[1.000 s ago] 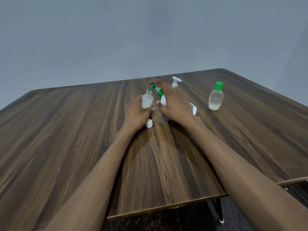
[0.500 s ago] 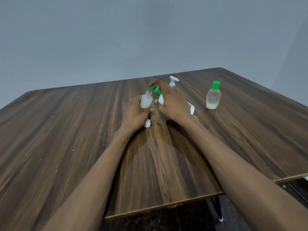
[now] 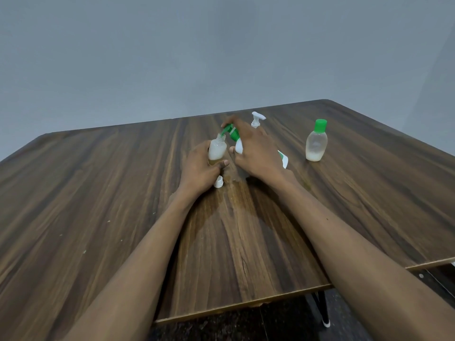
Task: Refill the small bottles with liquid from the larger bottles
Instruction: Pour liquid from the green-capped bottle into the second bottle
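Both hands are gripping: the left hand [image 3: 199, 166] wraps its fingers round the open small bottle [image 3: 217, 149], holding it upright on the table [image 3: 98, 193], and the right hand [image 3: 256, 148] curls over the tilted big bottle [image 3: 238, 140], its green nozzle [image 3: 226, 130] angled down at the small bottle's mouth. Compared with a second ago almost nothing has shifted; the hands, the tilt and the nozzle sit in the same relation, and only the view has drifted a little. That suggests the pour or squeeze is ongoing rather than finished. The small bottle looks cloudy for most of its height, though the exact level is hard to read behind the fingers. Its white cap [image 3: 218, 182] lies on the table just beside the left wrist, so capping is not yet done. A pump bottle [image 3: 257, 119] stands behind the right hand, mostly hidden. Well apart to the right, a second small bottle [image 3: 316, 143] stands capped in green, with liquid only near its bottom, so it likely needs refilling next.
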